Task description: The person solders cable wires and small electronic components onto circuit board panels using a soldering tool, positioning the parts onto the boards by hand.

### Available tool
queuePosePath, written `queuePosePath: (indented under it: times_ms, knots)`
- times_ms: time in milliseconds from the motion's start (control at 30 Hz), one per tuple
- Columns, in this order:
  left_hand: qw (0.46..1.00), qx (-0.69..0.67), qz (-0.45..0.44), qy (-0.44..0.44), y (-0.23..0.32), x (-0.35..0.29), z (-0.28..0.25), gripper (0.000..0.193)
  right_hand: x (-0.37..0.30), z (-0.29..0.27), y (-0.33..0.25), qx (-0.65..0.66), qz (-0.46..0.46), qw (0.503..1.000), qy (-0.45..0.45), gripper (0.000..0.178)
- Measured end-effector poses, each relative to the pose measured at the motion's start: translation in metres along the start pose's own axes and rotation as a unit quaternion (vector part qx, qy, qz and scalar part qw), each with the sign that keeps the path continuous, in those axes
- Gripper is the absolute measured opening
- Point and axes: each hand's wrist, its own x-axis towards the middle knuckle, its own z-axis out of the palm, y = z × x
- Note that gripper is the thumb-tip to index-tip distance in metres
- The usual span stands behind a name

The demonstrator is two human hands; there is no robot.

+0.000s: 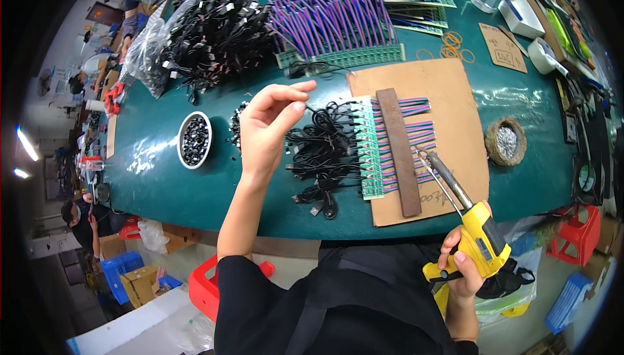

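My right hand (463, 265) grips a yellow soldering gun (486, 241) at the right front. Its metal barrel and thin feed tube point up-left, with the tip beside a brown flat bar (398, 153). That bar lies across purple-and-blue wires from a row of green circuit boards (369, 153) on a cardboard sheet (458, 114). Black USB cables (322, 144) spread leftward from the boards. My left hand (266, 124) is raised over the table left of the cables, its fingers bent and the thumb apart from the index finger. No held object shows in it.
A white bowl of small black parts (209, 144) stands left. Behind lie a heap of black cables (218, 36) and stacked wired boards (341, 54). Right are a round holder of silvery material (506, 142) and rubber bands (453, 46). Red stools (575, 241) stand below; other people work at left.
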Motion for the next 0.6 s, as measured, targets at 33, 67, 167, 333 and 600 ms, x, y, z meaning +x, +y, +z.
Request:
queuePosePath:
  times_ms: [33,67,167,333,600]
  knots:
    - [0.998,-0.063,-0.017,0.002,0.001,-0.004,0.005,0.012,0.000,0.000,-0.001,0.009,0.003,1.000,0.001,0.081]
    - [0.998,-0.067,-0.021,-0.001,0.003,-0.009,0.010,0.012,0.000,0.000,-0.001,0.016,-0.002,1.000,0.003,0.081]
    - [0.949,-0.242,-0.199,-0.037,0.007,-0.025,0.037,0.011,0.001,0.002,0.001,0.007,-0.015,1.000,0.001,0.080]
    - [0.876,-0.221,-0.392,-0.176,0.007,-0.062,0.075,0.012,0.006,0.016,-0.001,-0.076,0.000,0.997,-0.016,0.080]
    - [0.894,-0.128,-0.323,-0.284,0.003,-0.093,0.095,0.008,0.017,0.023,0.013,-0.182,-0.111,0.975,-0.059,0.072]
